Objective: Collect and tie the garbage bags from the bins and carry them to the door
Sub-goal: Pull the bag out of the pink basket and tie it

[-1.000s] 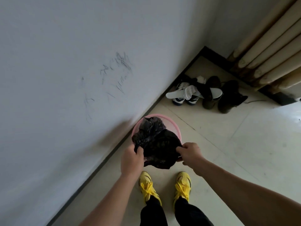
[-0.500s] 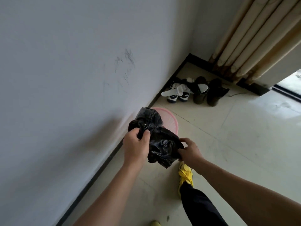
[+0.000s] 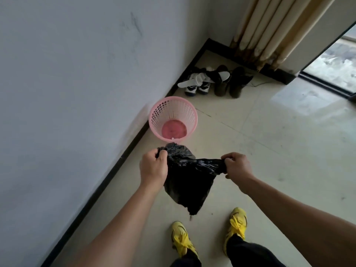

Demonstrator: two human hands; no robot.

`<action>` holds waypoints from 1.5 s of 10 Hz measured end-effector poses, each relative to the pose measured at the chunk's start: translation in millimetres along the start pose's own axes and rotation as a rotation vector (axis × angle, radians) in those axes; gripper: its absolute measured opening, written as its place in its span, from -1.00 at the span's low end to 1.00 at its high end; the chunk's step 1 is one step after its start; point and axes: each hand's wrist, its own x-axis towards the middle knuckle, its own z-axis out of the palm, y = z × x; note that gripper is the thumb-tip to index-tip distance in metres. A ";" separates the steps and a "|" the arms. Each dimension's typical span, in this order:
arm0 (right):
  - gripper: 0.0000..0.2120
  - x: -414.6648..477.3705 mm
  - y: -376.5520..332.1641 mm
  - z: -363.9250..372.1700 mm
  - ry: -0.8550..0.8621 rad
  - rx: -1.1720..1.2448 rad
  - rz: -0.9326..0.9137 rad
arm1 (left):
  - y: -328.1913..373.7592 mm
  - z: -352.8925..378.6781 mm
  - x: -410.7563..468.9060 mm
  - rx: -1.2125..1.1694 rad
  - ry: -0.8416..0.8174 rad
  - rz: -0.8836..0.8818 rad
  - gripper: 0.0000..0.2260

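- Half a second ago the black garbage bag [image 3: 189, 182] was bunched up against the rim of the pink bin [image 3: 173, 109]. Now it is out of the bin and hangs in the lower centre of the frame, below and apart from the bin.
- The bin stands bare, its darker pink bottom in plain view.
- The hands have drawn apart, and the bag's mouth is stretched in a band between them where before it was a crumpled lump.
- The left hand [image 3: 153, 167] is closed in a fist round one bunched end of the bag's top, knuckles towards the camera.
- The right hand [image 3: 236, 164] has its fingers curled round the other end, pulling it out to the right of the frame.
- Both forearms reach up from the bottom edge. The bag's body sags to a point between them, above the yellow shoes [image 3: 181, 237].
- The floor [image 3: 269, 151] is pale, glossy tile, with a black baseboard [image 3: 107, 180] along the scuffed white wall [image 3: 67, 93] that fills the left.
- The bin sits just beside that baseboard, mid-frame.
- In the upper-centre corner lie white sneakers [image 3: 194, 83] and dark boots [image 3: 237, 83], under cream pipes [image 3: 269, 26] with rusty feet.
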 end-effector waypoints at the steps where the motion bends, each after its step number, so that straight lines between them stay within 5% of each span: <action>1: -0.73 17.8 34.0 -4.3 -0.001 -0.012 0.011 | -42.5 30.7 -12.6 0.007 -0.007 -0.082 -0.70; 3: -0.64 73.4 105.0 -0.3 -0.039 -0.120 -0.097 | -127.4 111.6 -47.4 -0.083 0.040 -0.257 -0.71; 5: -0.63 145.5 189.6 19.2 0.038 -0.223 -0.185 | -219.3 195.2 -55.5 -0.091 -0.088 -0.312 -0.67; 7: -0.64 212.8 259.0 43.9 0.101 -0.244 -0.161 | -287.1 231.6 7.8 0.233 -0.147 -0.049 -0.88; 8: -0.65 247.7 275.4 47.6 0.166 -0.205 -0.185 | -297.6 249.3 45.2 0.518 -0.209 0.210 -0.60; 10: -0.71 324.3 288.2 45.0 0.196 -0.244 -0.261 | -278.9 315.2 105.9 0.581 -0.366 0.556 -0.37; 12: -0.85 366.5 266.3 21.4 0.080 -0.348 -0.339 | -264.9 362.0 147.1 0.661 -0.693 0.538 -0.22; 13: -0.83 362.8 235.7 -9.0 0.126 -0.367 -0.405 | -263.4 375.7 144.3 0.829 -0.723 0.605 -0.39; 14: -0.90 343.9 212.9 -29.9 0.202 -0.199 -0.435 | -257.8 368.7 127.9 0.888 -0.708 0.583 -0.79; 15: -0.82 314.4 215.6 -24.9 0.172 -0.280 -0.416 | -255.3 348.5 121.7 0.581 -0.644 0.502 -0.90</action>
